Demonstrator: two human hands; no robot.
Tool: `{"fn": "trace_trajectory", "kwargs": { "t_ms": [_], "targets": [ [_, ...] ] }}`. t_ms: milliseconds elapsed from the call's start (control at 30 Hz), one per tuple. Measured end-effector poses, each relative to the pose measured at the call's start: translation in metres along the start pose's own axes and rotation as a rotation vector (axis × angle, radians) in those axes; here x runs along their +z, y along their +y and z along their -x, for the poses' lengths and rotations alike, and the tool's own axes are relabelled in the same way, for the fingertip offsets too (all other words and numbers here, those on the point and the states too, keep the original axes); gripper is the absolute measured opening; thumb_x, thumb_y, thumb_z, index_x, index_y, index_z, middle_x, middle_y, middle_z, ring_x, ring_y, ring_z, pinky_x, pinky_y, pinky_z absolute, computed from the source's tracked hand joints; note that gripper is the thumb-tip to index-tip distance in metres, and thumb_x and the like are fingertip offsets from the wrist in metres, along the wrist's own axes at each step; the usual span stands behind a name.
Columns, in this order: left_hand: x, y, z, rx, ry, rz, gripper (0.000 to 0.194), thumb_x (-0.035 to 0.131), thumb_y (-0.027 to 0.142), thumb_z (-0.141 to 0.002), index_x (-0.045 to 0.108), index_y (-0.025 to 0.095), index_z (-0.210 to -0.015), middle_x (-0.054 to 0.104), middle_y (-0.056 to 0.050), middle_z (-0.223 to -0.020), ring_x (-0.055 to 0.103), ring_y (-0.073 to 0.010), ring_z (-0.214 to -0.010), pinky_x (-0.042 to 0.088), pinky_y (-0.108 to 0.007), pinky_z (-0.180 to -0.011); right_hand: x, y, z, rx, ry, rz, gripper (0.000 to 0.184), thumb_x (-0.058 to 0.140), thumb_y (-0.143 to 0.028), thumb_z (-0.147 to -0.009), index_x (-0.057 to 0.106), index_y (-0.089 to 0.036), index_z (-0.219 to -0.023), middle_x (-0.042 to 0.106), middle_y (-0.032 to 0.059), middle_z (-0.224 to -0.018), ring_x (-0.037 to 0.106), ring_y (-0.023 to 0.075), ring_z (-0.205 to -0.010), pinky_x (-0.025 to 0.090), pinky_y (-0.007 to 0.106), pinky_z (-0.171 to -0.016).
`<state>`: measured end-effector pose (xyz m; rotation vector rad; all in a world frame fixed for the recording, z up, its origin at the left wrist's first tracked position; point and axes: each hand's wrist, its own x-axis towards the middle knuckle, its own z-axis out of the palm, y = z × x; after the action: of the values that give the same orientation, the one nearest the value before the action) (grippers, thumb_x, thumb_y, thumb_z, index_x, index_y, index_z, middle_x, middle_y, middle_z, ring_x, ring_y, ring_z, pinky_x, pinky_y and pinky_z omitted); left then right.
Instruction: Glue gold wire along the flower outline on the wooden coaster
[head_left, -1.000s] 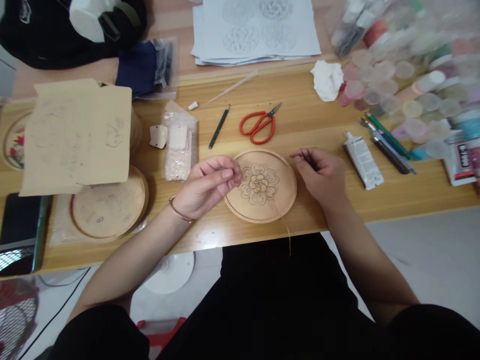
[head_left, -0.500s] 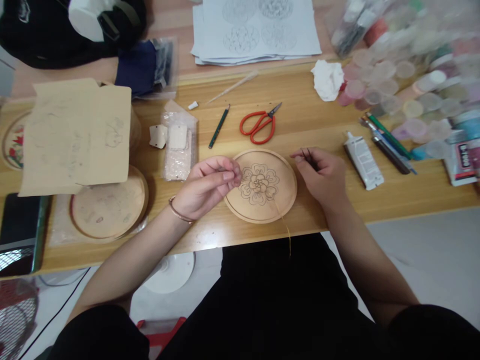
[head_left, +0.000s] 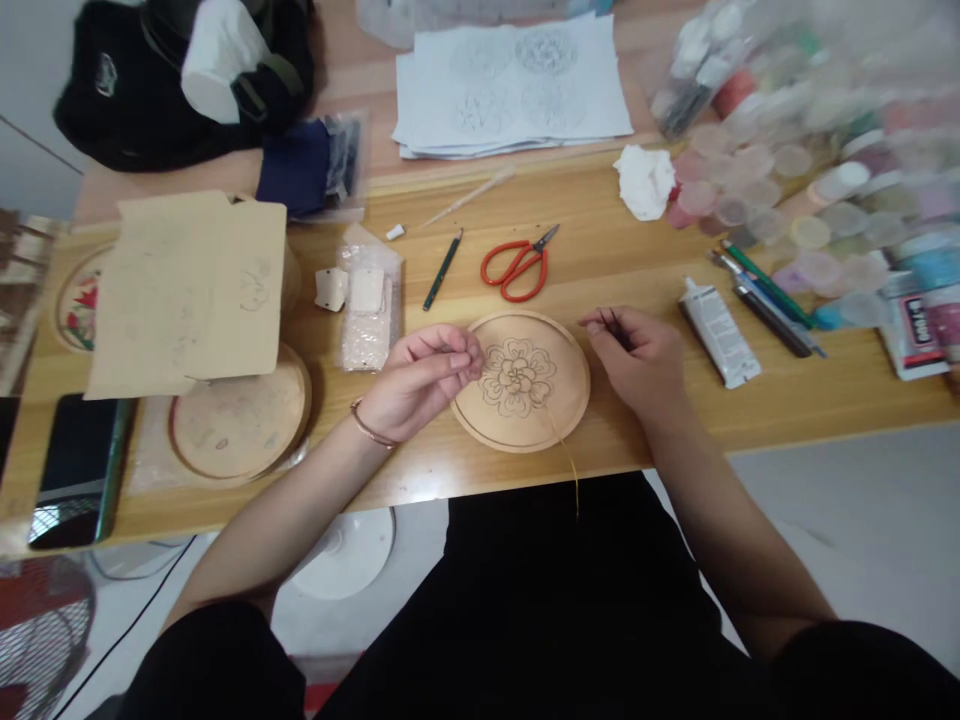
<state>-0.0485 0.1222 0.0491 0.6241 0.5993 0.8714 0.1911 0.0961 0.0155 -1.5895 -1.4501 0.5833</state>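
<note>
A round wooden plate (head_left: 480, 424) with a raised rim lies in front of me, a flower outline drawn on its face. Thin golden thread (head_left: 574, 478) runs from the flower over the near rim and hangs past the table edge. My left hand (head_left: 424, 385) is over the plate's left rim, thumb and fingers pinched together; whatever is between them is too small to see. To the right of the plate, my right hand (head_left: 641, 365) is closed around dark, thin tweezers (head_left: 618, 326), mostly hidden by the fingers.
Red-handled scissors (head_left: 517, 268) and a dark green pencil (head_left: 443, 270) lie beyond the plate. On the right are a white tube (head_left: 720, 333), brushes and several paint pots. A cardboard sheet (head_left: 187, 300), a second wooden plate (head_left: 301, 420) and a phone (head_left: 79, 470) are left.
The view has tilted and turned a little, so the table's items appear shifted, mostly downward. Both hands keep almost the same pose beside the plate.
</note>
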Motion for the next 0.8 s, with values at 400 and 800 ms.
{"fn": "trace_trajectory", "kwargs": {
  "t_ms": [400,800],
  "targets": [
    [0.107,0.045,0.013,0.217,0.018,0.009,0.015,0.085,0.023,-0.067,0.074,0.016,-0.075,0.069,0.001,-0.074,0.062,-0.0042,-0.069,0.050,-0.012,-0.068,-0.059,-0.144,-0.012,-0.549,0.073,-0.076,0.010,0.066,-0.021,-0.082,0.066,-0.028,-0.090,0.063,-0.0057,-0.064,0.051,0.0070,-0.049,0.040,0.020,-0.043],
    [0.151,0.057,0.029,0.555,-0.070,0.053,0.009,0.081,0.027,-0.072,0.074,0.029,-0.077,0.064,0.004,-0.089,0.060,-0.0042,-0.083,0.051,-0.015,-0.082,-0.052,-0.197,-0.005,-0.676,0.317,-0.106,0.017,0.057,-0.023,-0.087,0.063,-0.034,-0.099,0.074,-0.0061,-0.079,0.062,0.0129,-0.050,0.051,0.030,-0.046]
  ]
}}
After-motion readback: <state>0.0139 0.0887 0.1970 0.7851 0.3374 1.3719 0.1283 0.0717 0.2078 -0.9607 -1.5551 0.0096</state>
